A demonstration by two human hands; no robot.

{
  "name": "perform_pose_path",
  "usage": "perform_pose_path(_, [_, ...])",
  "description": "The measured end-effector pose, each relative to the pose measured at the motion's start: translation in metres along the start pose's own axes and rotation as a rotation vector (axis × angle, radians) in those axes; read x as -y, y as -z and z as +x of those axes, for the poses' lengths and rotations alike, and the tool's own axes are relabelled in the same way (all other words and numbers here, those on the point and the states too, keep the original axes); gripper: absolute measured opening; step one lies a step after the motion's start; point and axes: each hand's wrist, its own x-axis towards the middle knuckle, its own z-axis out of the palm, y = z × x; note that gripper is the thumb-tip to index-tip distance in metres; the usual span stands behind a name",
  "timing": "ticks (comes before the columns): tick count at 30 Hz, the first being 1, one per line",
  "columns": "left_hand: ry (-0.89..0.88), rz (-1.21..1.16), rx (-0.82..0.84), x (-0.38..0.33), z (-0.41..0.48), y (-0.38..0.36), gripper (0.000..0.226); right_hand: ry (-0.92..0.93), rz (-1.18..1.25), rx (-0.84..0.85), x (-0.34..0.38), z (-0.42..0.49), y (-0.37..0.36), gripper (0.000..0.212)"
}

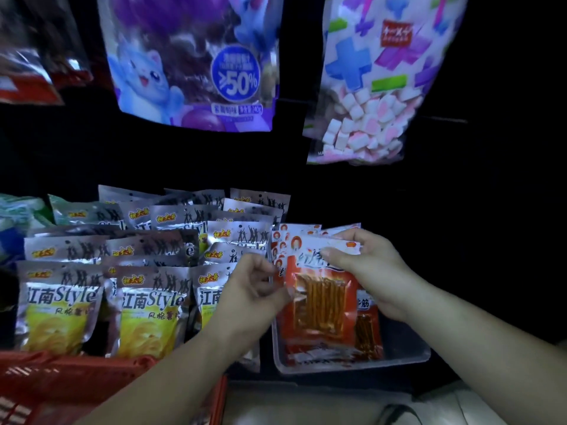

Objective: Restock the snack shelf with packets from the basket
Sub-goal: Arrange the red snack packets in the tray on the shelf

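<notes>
A row of red-and-white packets (pixel 322 299) with orange sticks showing stands in a clear plastic tray (pixel 399 354) on the shelf. My right hand (pixel 371 265) pinches the top edge of the front packets from above. My left hand (pixel 254 289) touches the left edge of the same stack, fingers curled against it. The red basket (pixel 70 381) sits at the bottom left, below my left forearm; its inside is not visible.
Several silver-and-yellow chip packets (pixel 147 302) stand in rows left of the tray. A purple bag with a blue cat (pixel 196 62) and a marshmallow bag (pixel 377 87) hang above. Green packets (pixel 18 219) lie at the far left. The shelf right of the tray is dark.
</notes>
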Motion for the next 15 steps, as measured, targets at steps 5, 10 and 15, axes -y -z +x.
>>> perform_pose_path(5, [0.0, -0.053, 0.043, -0.052, -0.032, 0.016, 0.048, -0.03, 0.11, -0.089, 0.043, -0.053, -0.012, 0.057])
perform_pose_path(10, [0.03, -0.209, -0.012, -0.089, -0.071, 0.027, 0.042, -0.145, 0.244, 0.021, 0.065, -0.108, -0.015, 0.098])
perform_pose_path(15, [-0.028, -0.174, -0.045, -0.093, -0.098, 0.023, 0.052, -0.083, 0.185, -0.031, 0.081, -0.138, -0.032, 0.078])
